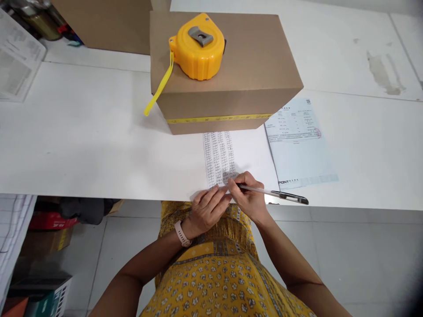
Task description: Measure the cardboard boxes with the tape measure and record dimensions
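My right hand pinches a pen with a clear barrel and black cap end; its tip is hidden behind my fingers. Under the hands lies a white paper sheet with columns of small dark writing, its far part covered by a cardboard box. Fingers stretched out, my left hand rests at the sheet's near edge, beside the right fingertips. A pale band circles the left wrist. On the box top sits a yellow tape measure with a grey clip and a yellow strap hanging over the edge.
A bluish printed document lies right of the sheet. Another cardboard box stands at the back left, near bottles and a white printed panel. The white table's front edge runs by my waist. Boxes and bags sit below left.
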`<state>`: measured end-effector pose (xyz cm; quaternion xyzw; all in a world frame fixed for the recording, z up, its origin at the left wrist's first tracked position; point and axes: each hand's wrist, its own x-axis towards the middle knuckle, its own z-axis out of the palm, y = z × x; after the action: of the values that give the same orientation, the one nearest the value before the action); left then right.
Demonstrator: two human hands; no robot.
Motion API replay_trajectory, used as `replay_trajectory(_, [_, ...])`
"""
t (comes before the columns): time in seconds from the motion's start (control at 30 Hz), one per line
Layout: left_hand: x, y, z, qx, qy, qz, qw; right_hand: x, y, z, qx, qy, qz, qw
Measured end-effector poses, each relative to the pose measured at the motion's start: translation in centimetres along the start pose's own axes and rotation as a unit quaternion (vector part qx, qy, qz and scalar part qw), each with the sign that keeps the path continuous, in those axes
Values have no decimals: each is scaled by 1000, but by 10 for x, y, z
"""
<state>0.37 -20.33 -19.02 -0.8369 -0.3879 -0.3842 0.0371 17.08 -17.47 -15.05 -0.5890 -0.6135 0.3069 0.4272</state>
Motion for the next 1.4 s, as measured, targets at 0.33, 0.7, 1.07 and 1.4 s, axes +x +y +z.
replay_trajectory(0.33, [1,0,0,4,-2,-1,1000,0,-2,-1,-2,-13,-5,1000])
replay_trajectory(0.7, [0,0,0,-3,0,-2,1000,0,0,0,-3,10,20,1000])
replay_trajectory(1.07, [1,0,0,4,6,-2,1000,2,-5,-2,-9,-5,23,1000])
replay_trajectory(1.4, [0,0,1,9,9,0,1000,2,-4,-1,-11,14,10,1000])
